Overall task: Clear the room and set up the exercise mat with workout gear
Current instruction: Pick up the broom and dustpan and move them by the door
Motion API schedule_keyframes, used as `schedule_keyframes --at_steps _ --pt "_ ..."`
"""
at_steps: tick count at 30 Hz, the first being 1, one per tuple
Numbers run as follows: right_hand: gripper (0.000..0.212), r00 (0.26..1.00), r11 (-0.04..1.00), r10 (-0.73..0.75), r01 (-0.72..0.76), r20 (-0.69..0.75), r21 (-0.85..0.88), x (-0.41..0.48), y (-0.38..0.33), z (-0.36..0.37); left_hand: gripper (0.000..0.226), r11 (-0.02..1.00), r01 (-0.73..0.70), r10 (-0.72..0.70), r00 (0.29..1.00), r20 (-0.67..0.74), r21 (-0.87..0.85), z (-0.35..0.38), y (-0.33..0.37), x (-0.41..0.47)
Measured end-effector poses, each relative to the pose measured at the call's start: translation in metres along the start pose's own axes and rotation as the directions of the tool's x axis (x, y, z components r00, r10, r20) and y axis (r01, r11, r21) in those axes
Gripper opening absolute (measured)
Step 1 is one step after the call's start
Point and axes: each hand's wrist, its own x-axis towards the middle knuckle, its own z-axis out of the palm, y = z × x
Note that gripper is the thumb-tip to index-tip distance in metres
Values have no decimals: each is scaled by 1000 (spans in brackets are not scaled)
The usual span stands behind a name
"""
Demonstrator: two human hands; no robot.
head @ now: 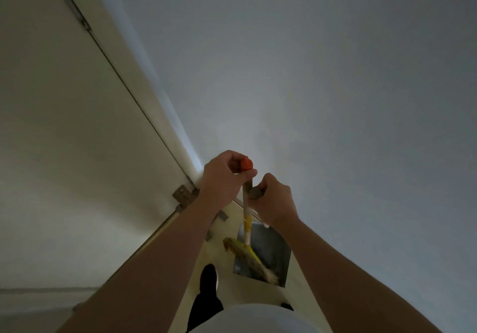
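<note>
**Head view: one view, entries listed left to right, then near.**

1. Door (77, 139), cream. It is being shown along the left side, its edge running diagonally from far left down toward the centre. A metal fitting (183, 195) is being seen at its lower corner, just left of the left wrist.
2. Wall (335, 87), pale grey. The far and right parts of the scene are being filled by it.
3. Left hand (224, 177). Its fingers are being curled tightly round the top of the broom (247, 225), directly under the orange cap (247, 164).
4. Right hand (273, 202). It is being closed in a fist round the dustpan handle (255, 192), just right of the broom's shaft and slightly lower than the left hand. The handle's grey-brown end is being left showing beside the knuckles.
5. Broom, pale shaft with a yellow band. It is being held close to upright at the centre, near the wall. Its yellow brush head (247, 256) is being rested against the mouth of the dustpan.
6. Dustpan (271, 250), grey. It is being stood on the cream floor (245, 294), below the right hand and at the foot of the wall.
7. Black shoe (208, 277). It is being placed on the floor just left of the brush head.
8. White shirt (258, 318). It is being glimpsed at the near edge, between the two forearms.
</note>
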Motion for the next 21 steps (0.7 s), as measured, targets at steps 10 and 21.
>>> schedule_keyframes --at_steps 10,21 --pt "18 960 964 248 -258 -130 -69 47 -40 55 33 975 -221 208 930 303 7 -23 -64 98" --pt "21 881 917 399 -387 -255 98 72 -38 89 32 951 -308 279 823 494 -24 -20 -81 139"
